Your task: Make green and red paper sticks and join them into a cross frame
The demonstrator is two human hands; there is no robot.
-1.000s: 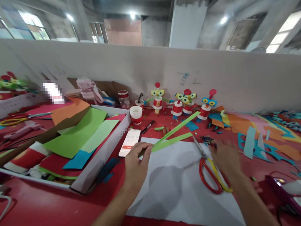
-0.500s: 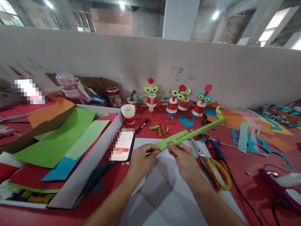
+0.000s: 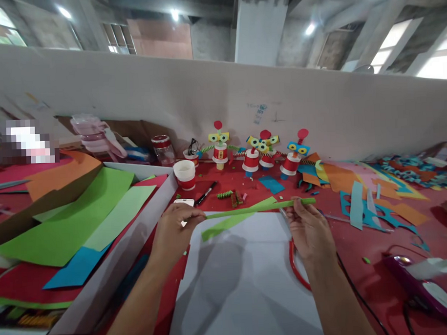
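A narrow green paper strip (image 3: 228, 213) is stretched nearly level between my two hands. My left hand (image 3: 176, 230) pinches its left end. My right hand (image 3: 311, 230) grips it close to the other end, and a short piece sticks out beyond the fingers. Behind and below it, a second green paper strip (image 3: 219, 228) lies slanted on the white sheet (image 3: 242, 289). Scissors with a red handle (image 3: 296, 267) rest under my right hand and wrist, which cover most of them. A phone (image 3: 184, 203) is partly hidden by my left hand.
A box (image 3: 113, 269) of coloured paper stands left. Paper-cup figures (image 3: 250, 160) line the back, near a stacked cup (image 3: 185, 174) and a pen (image 3: 207, 192). Paper scraps (image 3: 357, 204) and a purple device (image 3: 414, 283) with a cord are at right.
My hands have moved apart, the left leftward and the right rightward, pulling one strip level between them. The other strip now lies on the sheet. My right arm now covers more of the scissors.
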